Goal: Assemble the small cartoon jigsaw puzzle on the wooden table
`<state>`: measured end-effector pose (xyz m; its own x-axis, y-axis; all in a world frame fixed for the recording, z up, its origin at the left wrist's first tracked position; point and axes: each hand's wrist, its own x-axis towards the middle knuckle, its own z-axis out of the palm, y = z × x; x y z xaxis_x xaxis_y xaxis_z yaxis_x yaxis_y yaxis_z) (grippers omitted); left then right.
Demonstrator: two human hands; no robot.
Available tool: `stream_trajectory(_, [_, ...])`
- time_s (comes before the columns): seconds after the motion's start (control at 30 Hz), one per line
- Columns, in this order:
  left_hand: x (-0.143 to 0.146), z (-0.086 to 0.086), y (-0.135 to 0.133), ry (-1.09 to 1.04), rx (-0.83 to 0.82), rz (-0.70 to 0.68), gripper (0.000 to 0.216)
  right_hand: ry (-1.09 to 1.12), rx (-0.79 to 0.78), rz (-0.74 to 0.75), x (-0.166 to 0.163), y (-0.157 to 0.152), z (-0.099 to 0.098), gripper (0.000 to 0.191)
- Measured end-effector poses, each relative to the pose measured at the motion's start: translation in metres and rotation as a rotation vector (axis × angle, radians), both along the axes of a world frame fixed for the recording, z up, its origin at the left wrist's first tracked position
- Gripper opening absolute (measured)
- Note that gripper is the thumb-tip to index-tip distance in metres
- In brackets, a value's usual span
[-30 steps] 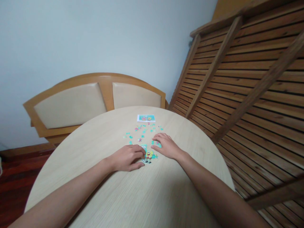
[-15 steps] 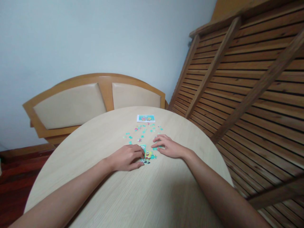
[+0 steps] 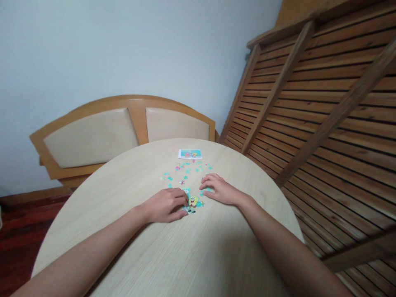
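A partly joined jigsaw puzzle (image 3: 193, 201) with a yellow cartoon figure lies flat in front of me. My left hand (image 3: 167, 205) rests at its left edge, fingers stretched and a little bent, covering part of that side. To the upper right, my right hand (image 3: 218, 189) hovers low or rests over the table with fingers apart. Turquoise puzzle pieces (image 3: 206, 191) show beneath its thumb and fingers. Between the hands' far sides, a loose puzzle piece (image 3: 182, 182) with pink and white on it lies face up. Nothing shows in either hand's grasp.
Several loose turquoise pieces (image 3: 170, 179) are scattered beyond the hands. A picture sheet (image 3: 190, 154) lies at the far side of the round table (image 3: 130, 255). Behind stands a padded bench back (image 3: 93, 136); slatted wooden panels (image 3: 309, 107) lean at the right.
My right hand has shifted slightly right, away from the joined puzzle. The left hand stays in the same place, and the pieces look unmoved.
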<state>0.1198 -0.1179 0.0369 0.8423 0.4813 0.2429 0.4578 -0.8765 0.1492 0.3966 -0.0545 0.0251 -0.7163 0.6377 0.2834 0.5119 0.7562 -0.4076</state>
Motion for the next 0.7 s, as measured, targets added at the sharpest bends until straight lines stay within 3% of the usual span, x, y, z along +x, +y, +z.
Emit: stream_trajectory(0.7, [0.0005,0.0003,0.0,0.018,-0.013,0.005,0.02,0.091,-0.136,0.04,-0.0047,-0.0038,0.0053,0.008])
